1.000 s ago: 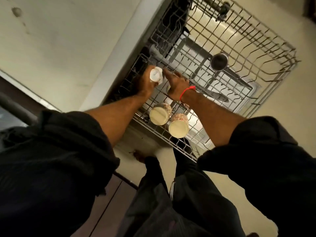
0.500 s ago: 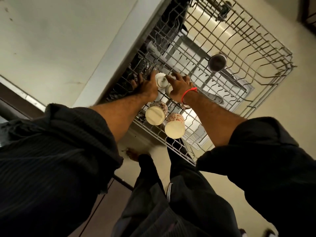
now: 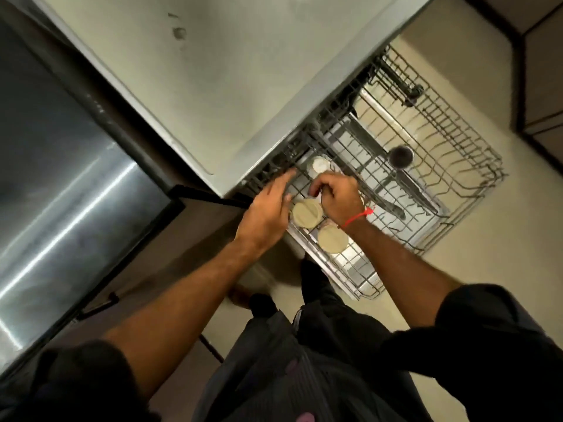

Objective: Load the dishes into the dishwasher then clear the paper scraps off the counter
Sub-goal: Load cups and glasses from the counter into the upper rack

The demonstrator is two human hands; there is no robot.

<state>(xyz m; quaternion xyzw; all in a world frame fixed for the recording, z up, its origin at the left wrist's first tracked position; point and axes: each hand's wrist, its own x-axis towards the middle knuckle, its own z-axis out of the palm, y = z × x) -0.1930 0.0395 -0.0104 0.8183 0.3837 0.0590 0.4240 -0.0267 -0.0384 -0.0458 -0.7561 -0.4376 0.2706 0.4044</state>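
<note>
The dishwasher's upper wire rack [image 3: 457, 166] is pulled out below the counter edge. Two patterned cups stand upside down in its near corner, one [image 3: 306, 213] between my hands and the other [image 3: 332, 239] closer to me. A small white cup [image 3: 319, 165] sits upside down farther in. My left hand [image 3: 268, 208] hovers over the rack's left edge with fingers straight, holding nothing. My right hand [image 3: 338, 199], with a red thread on the wrist, curls its fingers round another cup that it mostly hides.
A steel cup [image 3: 400, 156] stands in the middle of the rack. Long utensils [image 3: 393, 205] lie in the rack below. The pale counter [image 3: 228, 71] overhangs the dishwasher on the left. A shiny steel appliance front [image 3: 54, 184] fills the far left. My legs stand on the beige floor [image 3: 502, 269].
My left hand has let go of the small white cup, which now stands in the rack, and drawn back. The camera has swung so more counter and the steel appliance show.
</note>
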